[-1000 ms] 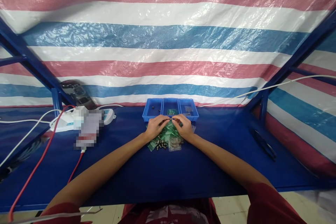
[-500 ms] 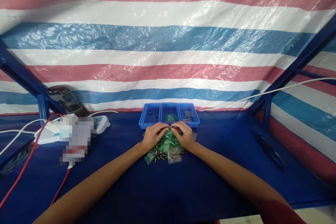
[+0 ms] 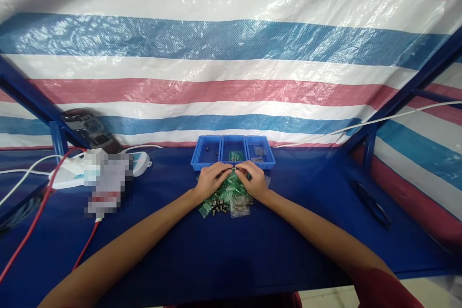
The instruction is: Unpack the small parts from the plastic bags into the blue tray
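Note:
Fingertips nearly meeting, my left hand (image 3: pixel 210 180) and my right hand (image 3: pixel 255 182) are both closed in a pinch above a pile. Something tiny sits between the fingertips, too small to make out. Below them lies a heap of small green plastic packets (image 3: pixel 231 190). Several small dark metal cylindrical parts (image 3: pixel 219 206) are at its near left edge. A clear packet (image 3: pixel 240 207) lies at the near right edge. Just behind my hands stands a blue three-compartment tray (image 3: pixel 233 166), with dark bits at left, a green packet in the middle and clear packets at right.
A power strip (image 3: pixel 67 173) with white and red cables is on the left, beside a blurred-out object (image 3: pixel 108 183). A dark device (image 3: pixel 92 130) leans behind it. Dark tweezers (image 3: pixel 371 204) lie to the right on the blue table (image 3: pixel 303 260). Striped sheeting hangs behind.
The camera view has tilted and shifted slightly. Both hands keep almost the same pinch over the pile, with only a small change in the fingers.

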The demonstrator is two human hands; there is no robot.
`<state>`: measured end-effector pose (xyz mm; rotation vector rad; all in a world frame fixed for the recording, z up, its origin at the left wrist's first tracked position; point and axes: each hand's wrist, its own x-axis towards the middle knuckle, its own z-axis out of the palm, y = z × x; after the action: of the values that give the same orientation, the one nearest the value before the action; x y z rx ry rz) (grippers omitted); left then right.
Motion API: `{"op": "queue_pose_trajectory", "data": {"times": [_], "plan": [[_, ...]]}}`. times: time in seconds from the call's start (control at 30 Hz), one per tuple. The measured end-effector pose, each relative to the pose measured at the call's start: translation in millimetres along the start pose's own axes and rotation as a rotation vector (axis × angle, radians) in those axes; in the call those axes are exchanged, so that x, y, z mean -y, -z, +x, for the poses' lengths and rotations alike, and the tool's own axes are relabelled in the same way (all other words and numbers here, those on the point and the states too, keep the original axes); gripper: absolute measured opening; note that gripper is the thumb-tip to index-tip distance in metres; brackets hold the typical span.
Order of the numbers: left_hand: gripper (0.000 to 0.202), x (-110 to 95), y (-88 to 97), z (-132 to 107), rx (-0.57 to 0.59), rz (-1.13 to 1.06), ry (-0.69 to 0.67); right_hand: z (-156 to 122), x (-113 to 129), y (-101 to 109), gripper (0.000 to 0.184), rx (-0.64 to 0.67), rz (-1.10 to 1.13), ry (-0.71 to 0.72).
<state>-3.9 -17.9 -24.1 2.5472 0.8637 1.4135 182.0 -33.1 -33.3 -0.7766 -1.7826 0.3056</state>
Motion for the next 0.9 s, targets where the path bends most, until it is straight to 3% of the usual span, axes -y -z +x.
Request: {"op": "queue_pose_trajectory", "data": {"times": [0.9], "plan": [[0.017, 0.2, -0.4, 0.2, 0.002, -0.004, 0.014, 0.9, 1.8, 0.7, 0.017, 0.005, 0.000, -0.001]]}}
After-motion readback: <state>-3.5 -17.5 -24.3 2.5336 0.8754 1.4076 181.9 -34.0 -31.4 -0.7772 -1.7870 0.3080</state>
